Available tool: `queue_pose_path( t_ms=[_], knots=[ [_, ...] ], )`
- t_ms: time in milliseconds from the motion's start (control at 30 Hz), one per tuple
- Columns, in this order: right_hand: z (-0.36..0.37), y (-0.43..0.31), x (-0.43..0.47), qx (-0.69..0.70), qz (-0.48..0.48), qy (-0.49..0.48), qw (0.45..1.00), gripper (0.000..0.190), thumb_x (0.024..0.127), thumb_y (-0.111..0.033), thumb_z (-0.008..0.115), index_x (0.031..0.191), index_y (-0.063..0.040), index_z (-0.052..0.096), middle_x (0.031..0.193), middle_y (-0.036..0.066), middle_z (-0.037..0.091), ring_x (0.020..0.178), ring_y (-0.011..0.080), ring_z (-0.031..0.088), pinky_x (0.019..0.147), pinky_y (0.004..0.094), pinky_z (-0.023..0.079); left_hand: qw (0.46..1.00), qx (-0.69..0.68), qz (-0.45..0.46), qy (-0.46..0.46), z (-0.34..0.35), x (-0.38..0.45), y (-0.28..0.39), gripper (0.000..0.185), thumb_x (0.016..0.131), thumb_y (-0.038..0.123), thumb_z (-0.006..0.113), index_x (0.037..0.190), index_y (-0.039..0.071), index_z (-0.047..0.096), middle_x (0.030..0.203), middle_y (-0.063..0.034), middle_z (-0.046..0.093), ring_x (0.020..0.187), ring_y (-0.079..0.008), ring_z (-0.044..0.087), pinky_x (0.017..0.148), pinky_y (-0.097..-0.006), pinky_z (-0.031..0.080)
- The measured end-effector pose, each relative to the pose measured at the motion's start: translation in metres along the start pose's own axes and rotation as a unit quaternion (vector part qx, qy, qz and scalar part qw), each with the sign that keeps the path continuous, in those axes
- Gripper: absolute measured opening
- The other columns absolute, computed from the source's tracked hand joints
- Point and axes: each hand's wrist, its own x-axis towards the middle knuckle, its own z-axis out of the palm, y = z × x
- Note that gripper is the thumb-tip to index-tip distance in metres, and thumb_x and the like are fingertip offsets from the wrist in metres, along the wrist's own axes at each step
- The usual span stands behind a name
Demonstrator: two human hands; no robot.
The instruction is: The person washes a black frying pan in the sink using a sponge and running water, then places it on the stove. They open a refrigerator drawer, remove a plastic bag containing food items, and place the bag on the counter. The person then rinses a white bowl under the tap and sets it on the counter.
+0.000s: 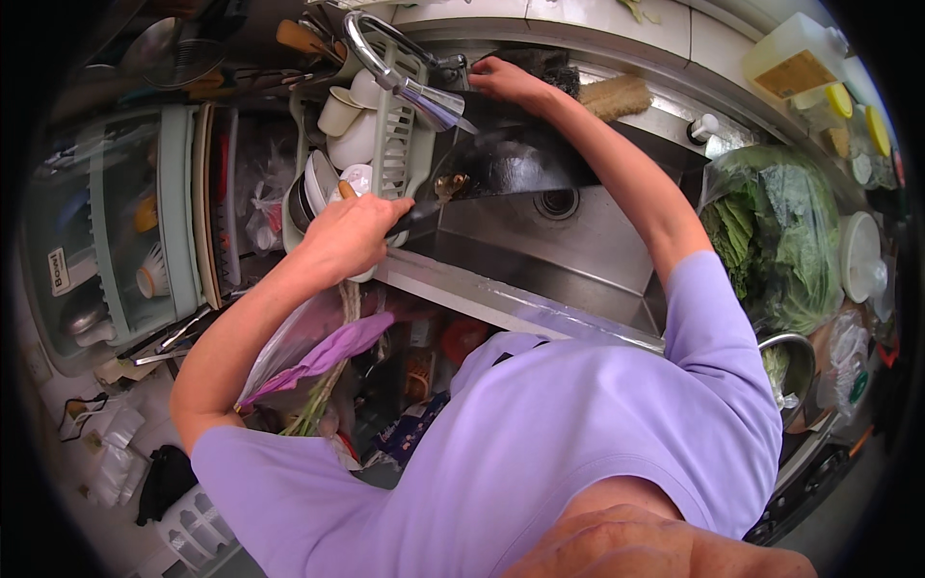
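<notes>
My left hand (pixel 358 231) grips the handle of a dark wok (pixel 520 162); its wooden end (pixel 347 189) pokes out beside my fingers. Tilted over the steel sink (pixel 498 227), the wok sits under a chrome faucet (pixel 426 101). A short stream of water leaves the spout and reaches the wok's near side. My right hand (pixel 506 83) is behind the wok, fingers curled at the faucet's lever (pixel 457 63). Whether they close around it is hard to see. The drain (pixel 556 202) shows below the wok's rim.
Left of the sink stands a pale green dish rack (pixel 397 144) with bowls and cups. A brown scrubber (pixel 614 97) lies on the back ledge. Bagged leafy greens (pixel 773 231) are at the right. A purple bag (pixel 325 354) hangs below the counter edge.
</notes>
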Motion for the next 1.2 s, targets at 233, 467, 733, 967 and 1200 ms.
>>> queue_pose_path(
  t_ms=[233, 467, 733, 967, 1200],
  knots=[
    [0.005, -0.003, 0.053, 0.151, 0.127, -0.101, 0.975, 0.060, 0.088, -0.035, 0.066, 0.133, 0.000, 0.047, 0.106, 0.017, 0.057, 0.092, 0.0242, 0.060, 0.077, 0.0333, 0.054, 0.968, -0.226, -0.003, -0.107, 0.021, -0.001, 0.001, 0.058, 0.071, -0.004, 0.058, 0.129, -0.003, 0.052, 0.075, -0.0197, 0.065, 0.068, -0.0320, 0.065, 0.063, -0.0392, 0.052],
    [0.007, -0.079, 0.028, 0.469, 0.174, 0.055, 0.864, 0.052, 0.094, -0.023, 0.057, 0.138, -0.003, 0.040, 0.122, 0.032, 0.050, 0.106, 0.0361, 0.059, 0.093, 0.0378, 0.054, 0.853, -0.468, -0.126, -0.192, 0.041, -0.004, -0.014, 0.047, 0.081, -0.005, 0.058, 0.127, -0.005, 0.050, 0.059, -0.0019, 0.052, 0.044, -0.0083, 0.047, 0.039, -0.0248, 0.040],
    [-0.040, -0.025, 0.007, 0.550, 0.110, -0.042, 0.827, 0.063, 0.090, -0.020, 0.060, 0.144, -0.008, 0.030, 0.144, 0.030, 0.033, 0.125, 0.0440, 0.044, 0.101, 0.0530, 0.042, 0.827, -0.504, -0.103, -0.227, 0.023, -0.016, 0.002, 0.036, 0.084, -0.002, 0.058, 0.118, -0.009, 0.047, 0.058, -0.0032, 0.048, 0.044, -0.0102, 0.049, 0.036, -0.0269, 0.041],
    [-0.025, 0.041, -0.200, 0.428, -0.081, 0.168, 0.884, 0.045, 0.095, -0.019, 0.054, 0.136, -0.005, 0.042, 0.119, 0.020, 0.059, 0.101, 0.0276, 0.065, 0.082, 0.0387, 0.056, 0.861, -0.459, -0.068, -0.208, 0.040, -0.055, 0.022, 0.036, 0.086, -0.001, 0.057, 0.121, -0.003, 0.050, 0.057, -0.0007, 0.049, 0.042, -0.0086, 0.048, 0.038, -0.0254, 0.041],
    [0.024, 0.112, -0.320, -0.258, -0.013, 0.494, 0.830, 0.038, 0.085, -0.021, 0.061, 0.119, -0.003, 0.062, 0.130, 0.020, 0.055, 0.116, 0.0366, 0.055, 0.099, 0.0410, 0.043, 0.961, -0.270, 0.014, -0.062, 0.071, -0.095, 0.051, 0.046, 0.083, 0.001, 0.060, 0.127, -0.004, 0.047, 0.056, -0.0096, 0.056, 0.043, -0.0161, 0.055, 0.043, -0.0326, 0.044]
  ],
)
